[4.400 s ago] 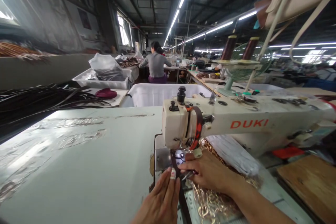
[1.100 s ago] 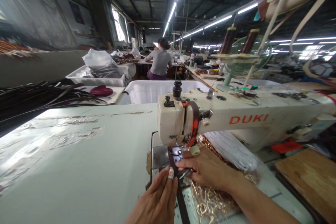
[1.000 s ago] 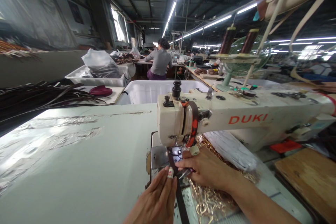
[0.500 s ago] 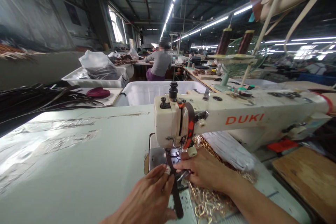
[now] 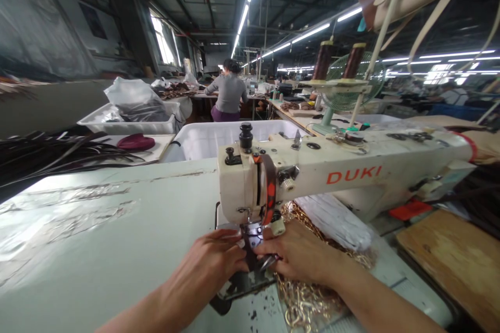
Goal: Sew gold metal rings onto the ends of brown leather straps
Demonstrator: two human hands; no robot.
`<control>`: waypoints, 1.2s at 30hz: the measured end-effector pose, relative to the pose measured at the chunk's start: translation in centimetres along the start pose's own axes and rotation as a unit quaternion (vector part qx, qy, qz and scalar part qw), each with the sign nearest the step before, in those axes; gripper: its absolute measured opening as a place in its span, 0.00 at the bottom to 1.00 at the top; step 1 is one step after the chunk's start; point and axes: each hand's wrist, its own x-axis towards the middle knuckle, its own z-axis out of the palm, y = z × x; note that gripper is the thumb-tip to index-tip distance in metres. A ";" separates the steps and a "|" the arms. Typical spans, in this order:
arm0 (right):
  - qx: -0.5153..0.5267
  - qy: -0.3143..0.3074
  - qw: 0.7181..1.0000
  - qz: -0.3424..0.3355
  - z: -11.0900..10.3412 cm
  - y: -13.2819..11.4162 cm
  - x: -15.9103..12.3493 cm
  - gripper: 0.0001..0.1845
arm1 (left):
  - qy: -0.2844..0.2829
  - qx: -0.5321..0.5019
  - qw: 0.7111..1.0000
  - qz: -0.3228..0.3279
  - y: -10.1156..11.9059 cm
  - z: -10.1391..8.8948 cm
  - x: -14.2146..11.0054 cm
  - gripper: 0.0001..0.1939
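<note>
A short dark brown strap lies under the needle area of the white sewing machine, marked DUKI. My left hand presses its fingers along the strap's left side, with a white wrap on one fingertip. From the right, my right hand reaches in with its fingertips against the strap. A slim silver metal tool sticks out beneath its curled fingers; its kind is hard to make out. Lamplight falls on the metal parts at the needle.
A plastic bag of gold-coloured metal clasps lies under my right forearm. Behind the machine stands a white bin. Dark strips and a maroon roll are at left. A wooden board lies at right. A co-worker sits ahead.
The strap has moved forward toward the needle; its near end no longer stretches toward me. My left hand has moved forward with it. The whole view has shifted slightly.
</note>
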 end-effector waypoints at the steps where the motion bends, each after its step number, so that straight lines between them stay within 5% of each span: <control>1: 0.002 0.002 1.000 -0.001 0.0 0.0 0.0 0.10 | 0.007 -0.003 1.000 0.002 -0.3 0.0 0.0 0.18; 11: 0.005 -0.006 1.000 0.014 0.1 0.2 -0.1 0.14 | 0.033 0.049 0.992 -0.110 -2.6 -0.8 0.8 0.08; 15: 0.008 -0.011 1.000 0.028 -0.3 -0.1 0.0 0.12 | 0.032 0.065 0.986 -0.150 -4.1 -1.3 1.6 0.19; 24: -0.011 0.002 1.000 0.015 0.0 0.0 0.0 0.13 | -0.092 -0.070 0.993 -0.016 -6.8 -2.1 3.5 0.14; 36: -0.018 0.021 1.000 0.006 0.6 0.3 0.0 0.11 | -0.118 -0.012 0.993 -0.018 -6.5 -2.3 1.8 0.18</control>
